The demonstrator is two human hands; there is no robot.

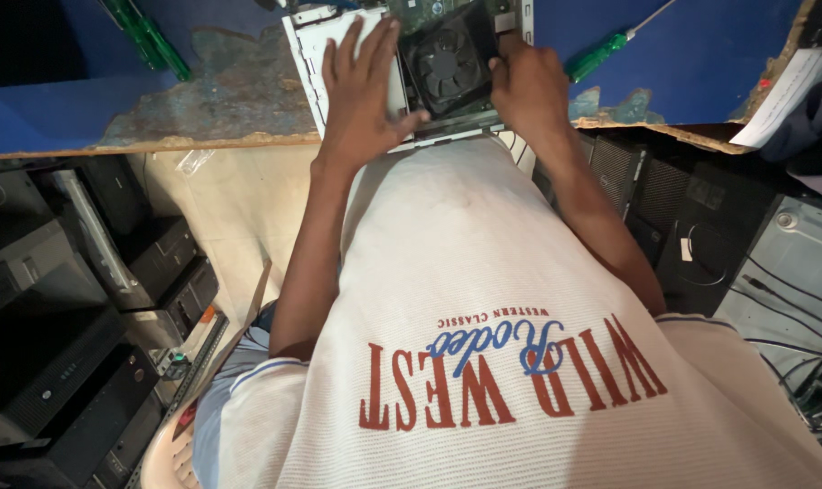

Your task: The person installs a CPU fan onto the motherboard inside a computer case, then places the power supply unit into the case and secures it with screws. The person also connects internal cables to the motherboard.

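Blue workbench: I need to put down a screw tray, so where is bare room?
Bare blue top lies left of the open computer case, and right of it around the green screwdriver. Crowded: the case itself, under the left hand and right hand.

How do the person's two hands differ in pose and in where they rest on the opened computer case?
The left hand lies flat with fingers spread over the white case beside the black fan; the right hand is curled, knuckles up, at the fan's other edge. The left thumb reaches toward the fan; the right fingertips are hidden. Both rest on the same case.
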